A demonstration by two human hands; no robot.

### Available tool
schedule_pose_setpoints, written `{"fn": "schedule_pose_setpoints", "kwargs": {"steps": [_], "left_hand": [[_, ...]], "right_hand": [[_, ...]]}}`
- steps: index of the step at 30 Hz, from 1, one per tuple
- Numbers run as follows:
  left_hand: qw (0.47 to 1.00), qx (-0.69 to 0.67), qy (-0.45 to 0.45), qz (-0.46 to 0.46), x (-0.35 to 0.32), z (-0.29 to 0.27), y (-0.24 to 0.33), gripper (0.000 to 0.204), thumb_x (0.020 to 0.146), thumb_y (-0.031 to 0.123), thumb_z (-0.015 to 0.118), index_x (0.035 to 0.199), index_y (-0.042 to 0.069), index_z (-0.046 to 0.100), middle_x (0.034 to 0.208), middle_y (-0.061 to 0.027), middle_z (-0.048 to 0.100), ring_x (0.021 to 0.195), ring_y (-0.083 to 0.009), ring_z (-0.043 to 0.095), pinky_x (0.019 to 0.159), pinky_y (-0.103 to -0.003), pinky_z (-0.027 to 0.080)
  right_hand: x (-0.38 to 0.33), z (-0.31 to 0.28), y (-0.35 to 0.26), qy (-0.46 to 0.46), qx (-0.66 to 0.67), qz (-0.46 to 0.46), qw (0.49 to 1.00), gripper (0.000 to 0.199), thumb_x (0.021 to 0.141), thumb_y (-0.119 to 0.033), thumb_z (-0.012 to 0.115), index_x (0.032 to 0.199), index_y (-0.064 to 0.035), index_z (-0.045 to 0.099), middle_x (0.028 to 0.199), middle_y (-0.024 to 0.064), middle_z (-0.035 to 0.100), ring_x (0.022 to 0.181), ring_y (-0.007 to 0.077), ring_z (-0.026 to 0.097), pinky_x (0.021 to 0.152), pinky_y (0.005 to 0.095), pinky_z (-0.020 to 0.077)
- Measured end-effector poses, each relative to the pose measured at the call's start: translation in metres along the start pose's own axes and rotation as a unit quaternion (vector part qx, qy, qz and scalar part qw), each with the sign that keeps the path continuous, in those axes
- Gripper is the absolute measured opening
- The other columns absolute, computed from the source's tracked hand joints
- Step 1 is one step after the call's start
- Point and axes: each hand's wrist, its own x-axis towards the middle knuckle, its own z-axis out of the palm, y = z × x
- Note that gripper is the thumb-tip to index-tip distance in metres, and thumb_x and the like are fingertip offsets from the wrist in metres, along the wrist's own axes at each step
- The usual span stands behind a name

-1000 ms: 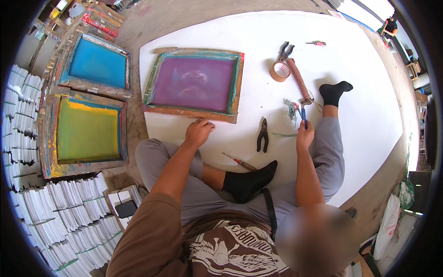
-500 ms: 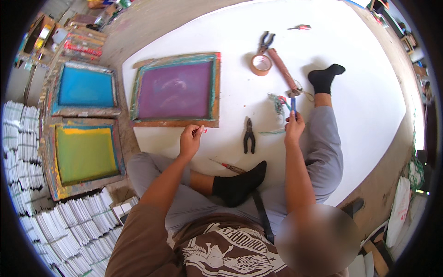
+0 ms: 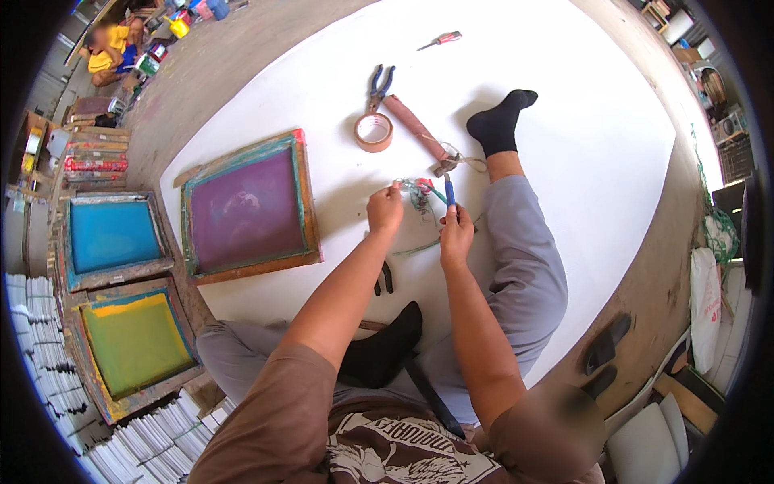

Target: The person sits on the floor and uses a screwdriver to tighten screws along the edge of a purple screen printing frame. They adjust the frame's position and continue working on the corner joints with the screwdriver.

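Note:
My right hand is closed round a slim blue-handled tool, which points away from me; its exact kind is unclear. Beside its tip lies the metal head of a hammer with a red-brown handle. Just left of the tool is a tangle of thin greenish strands with a small red piece. My left hand has its fingertips pinched at the left side of this tangle; what lies between them is too small to make out. A pair of black-handled pliers is partly hidden by my left forearm.
On the white sheet lie a tape roll, blue-handled pliers, a red screwdriver and a purple screen frame. Blue and yellow-green screens stand left, above paper stacks. A person sits far left.
My left hand has moved away from the purple frame's near edge, rightward and farther out to the strands. My right hand still holds the blue-handled tool. The whole view has shifted.

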Motion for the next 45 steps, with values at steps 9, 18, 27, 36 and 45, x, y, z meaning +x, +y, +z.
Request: {"fn": "schedule_pose_setpoints", "kwargs": {"steps": [9, 18, 27, 36, 45], "left_hand": [[0.997, -0.071, -0.023, 0.005, -0.021, -0.066, -0.041, 0.032, 0.096, 0.028, 0.079, 0.105, -0.002, 0.076, 0.089, -0.0075, 0.073, 0.064, -0.0128, 0.063, 0.059, -0.029, 0.054], [0.98, -0.158, -0.102, 0.062, -0.009, -0.011, 0.001, 0.04, 0.081, 0.001, 0.086, 0.107, -0.001, 0.056, 0.093, -0.0113, 0.073, 0.079, -0.016, 0.072, 0.068, -0.028, 0.058], [0.975, -0.126, -0.182, 0.009, -0.009, -0.011, 0.015, 0.042, 0.1, 0.025, 0.074, 0.13, -0.004, 0.067, 0.105, -0.0113, 0.076, 0.068, -0.0139, 0.07, 0.062, -0.027, 0.057], [0.992, -0.039, -0.024, 0.118, -0.024, -0.148, -0.029, 0.033, 0.1, 0.029, 0.075, 0.116, 0.0, 0.075, 0.102, -0.0093, 0.077, 0.077, -0.0167, 0.073, 0.065, -0.031, 0.054], [0.911, 0.26, 0.01, 0.321, -0.071, -0.251, -0.109, 0.028, 0.096, 0.03, 0.075, 0.112, 0.006, 0.075, 0.099, -0.0125, 0.073, 0.098, -0.0357, 0.065, 0.091, -0.048, 0.049]], "right_hand": [[0.033, -0.008, 0.01, 0.126, -0.177, -0.164, 0.962, 0.045, 0.1, -0.008, 0.064, 0.144, -0.0025, 0.061, 0.104, 0.021, 0.063, 0.101, 0.0426, 0.063, 0.093, 0.0495, 0.0498], [0.012, -0.005, 0.015, 0.097, -0.154, -0.143, 0.973, 0.043, 0.092, 0.0, 0.067, 0.135, -0.0016, 0.066, 0.112, 0.0226, 0.066, 0.105, 0.0413, 0.065, 0.095, 0.0483, 0.0508], [0.013, -0.006, 0.019, 0.113, -0.108, -0.167, 0.973, 0.044, 0.092, 0.003, 0.067, 0.135, -0.0008, 0.065, 0.117, 0.0224, 0.066, 0.106, 0.0409, 0.065, 0.095, 0.0475, 0.0513], [-0.012, -0.003, -0.003, 0.126, -0.325, -0.288, 0.892, 0.048, 0.085, -0.012, 0.079, 0.131, -0.0078, 0.065, 0.126, 0.0144, 0.065, 0.117, 0.0397, 0.058, 0.103, 0.0496, 0.0462], [-0.059, 0.018, -0.015, -0.112, -0.351, -0.321, 0.872, 0.028, 0.088, -0.023, 0.077, 0.114, -0.012, 0.073, 0.104, 0.0112, 0.073, 0.104, 0.0354, 0.067, 0.093, 0.0483, 0.053]]}}
